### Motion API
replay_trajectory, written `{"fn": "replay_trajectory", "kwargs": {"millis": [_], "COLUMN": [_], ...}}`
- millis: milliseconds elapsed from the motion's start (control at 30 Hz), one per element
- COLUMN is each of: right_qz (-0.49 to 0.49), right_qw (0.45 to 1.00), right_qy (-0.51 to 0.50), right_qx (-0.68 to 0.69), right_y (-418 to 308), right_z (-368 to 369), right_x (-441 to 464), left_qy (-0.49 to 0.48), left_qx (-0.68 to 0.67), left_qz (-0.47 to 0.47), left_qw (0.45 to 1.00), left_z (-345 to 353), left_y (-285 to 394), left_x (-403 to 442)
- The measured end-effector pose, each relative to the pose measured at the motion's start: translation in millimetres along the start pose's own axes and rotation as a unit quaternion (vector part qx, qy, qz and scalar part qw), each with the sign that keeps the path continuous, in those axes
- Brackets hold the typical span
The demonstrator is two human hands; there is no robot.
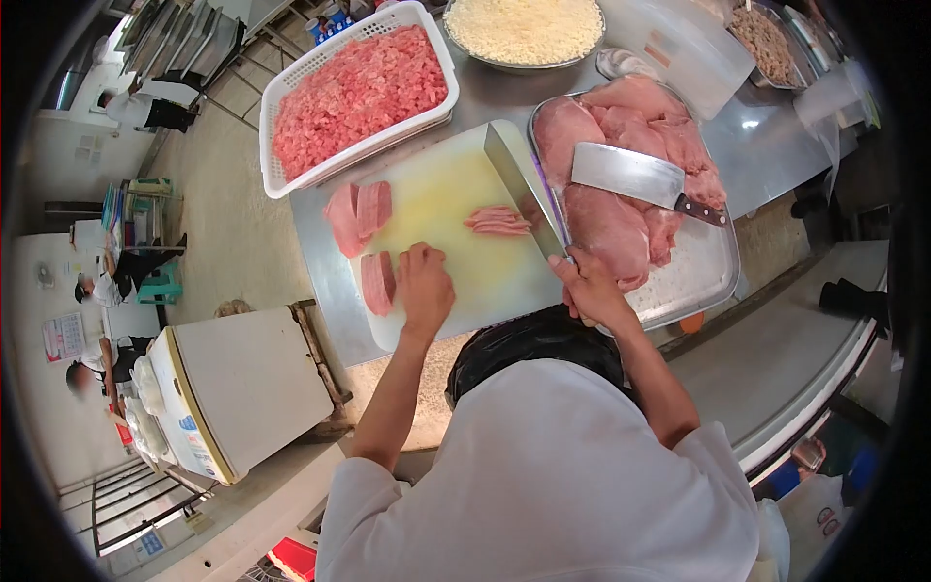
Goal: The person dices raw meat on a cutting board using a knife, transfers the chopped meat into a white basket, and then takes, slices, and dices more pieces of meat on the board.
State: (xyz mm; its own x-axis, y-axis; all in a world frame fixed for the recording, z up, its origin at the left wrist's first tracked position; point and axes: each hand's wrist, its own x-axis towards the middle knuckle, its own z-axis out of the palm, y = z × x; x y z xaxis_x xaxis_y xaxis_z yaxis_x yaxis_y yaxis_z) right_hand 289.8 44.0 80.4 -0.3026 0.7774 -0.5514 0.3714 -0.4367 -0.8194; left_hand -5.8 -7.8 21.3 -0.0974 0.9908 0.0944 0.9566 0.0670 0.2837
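Observation:
My right hand [590,289] grips the handle of a large knife [519,179]. Its wide blade stands on edge along the right side of the white cutting board [465,281]. A small stack of thin pink meat slices [497,220] lies just left of the blade. Over the board's left part, my left hand [427,291] rests palm down, fingers loosely bent, with nothing visible in it. Beside its fingers sits a block of meat [378,283]; whether they touch is unclear. Farther up lie two more meat pieces [359,215].
A white basket of diced meat [274,175] stands beyond the board. On the right, a metal tray [713,281] holds large raw cuts with a cleaver [630,175] on top. A bowl of pale crumbs [524,34] is behind. Below the board's edge hangs a black bag [533,349].

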Motion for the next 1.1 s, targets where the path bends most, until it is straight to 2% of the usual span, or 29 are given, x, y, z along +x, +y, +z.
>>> {"fn": "replay_trajectory", "kwargs": {"millis": [100, 167, 267, 367, 467, 667, 767, 867, 967, 1067, 1100], "right_qz": [-0.001, -0.002, -0.006, -0.011, -0.017, -0.014, -0.027, -0.023, -0.016, -0.014, -0.01], "right_qw": [1.0, 1.0, 1.0, 1.0, 1.0, 1.0, 1.0, 1.0, 1.0, 1.0, 1.0], "right_qy": [0.005, -0.009, -0.017, 0.0, 0.008, -0.002, -0.002, 0.002, -0.014, -0.009, -0.009], "right_qx": [0.007, 0.008, 0.004, 0.011, 0.004, -0.011, -0.01, 0.001, 0.014, 0.019, 0.023], "right_y": [3.4, 5.5, 3.2, 2.8, 2.3, -0.3, -1.1, 0.7, 2.2, 7.5, 7.5], "right_z": [-0.1, -0.1, -3.8, 4.6, 7.6, 1.9, 2.5, 2.9, -0.3, 0.9, 1.4], "right_x": [4.2, 6.5, 6.6, 4.1, 1.9, 2.5, 2.9, 2.6, 6.4, 6.7, 6.7], "left_qy": [-0.003, 0.011, 0.032, 0.053, 0.04, -0.02, -0.061, -0.02, 0.021, -0.06, -0.059], "left_qx": [-0.011, -0.14, -0.318, -0.219, -0.201, -0.032, -0.077, -0.107, -0.181, -0.138, -0.107], "left_qz": [0.003, 0.042, 0.102, 0.12, 0.121, 0.188, 0.202, 0.214, 0.168, 0.129, 0.147], "left_qw": [1.0, 0.989, 0.942, 0.967, 0.971, 0.981, 0.974, 0.971, 0.969, 0.98, 0.982], "left_z": [-2.9, 2.8, 28.6, 50.9, 64.6, 28.0, 27.7, 25.6, 22.9, 14.8, 12.1], "left_y": [-17.0, 3.7, 40.8, 63.4, 61.7, 59.6, 58.4, 57.6, 61.2, 62.3, 62.5], "left_x": [-1.7, 14.4, 43.6, 53.4, 49.7, 57.5, 58.7, 58.5, 56.0, 62.8, 65.8]}}
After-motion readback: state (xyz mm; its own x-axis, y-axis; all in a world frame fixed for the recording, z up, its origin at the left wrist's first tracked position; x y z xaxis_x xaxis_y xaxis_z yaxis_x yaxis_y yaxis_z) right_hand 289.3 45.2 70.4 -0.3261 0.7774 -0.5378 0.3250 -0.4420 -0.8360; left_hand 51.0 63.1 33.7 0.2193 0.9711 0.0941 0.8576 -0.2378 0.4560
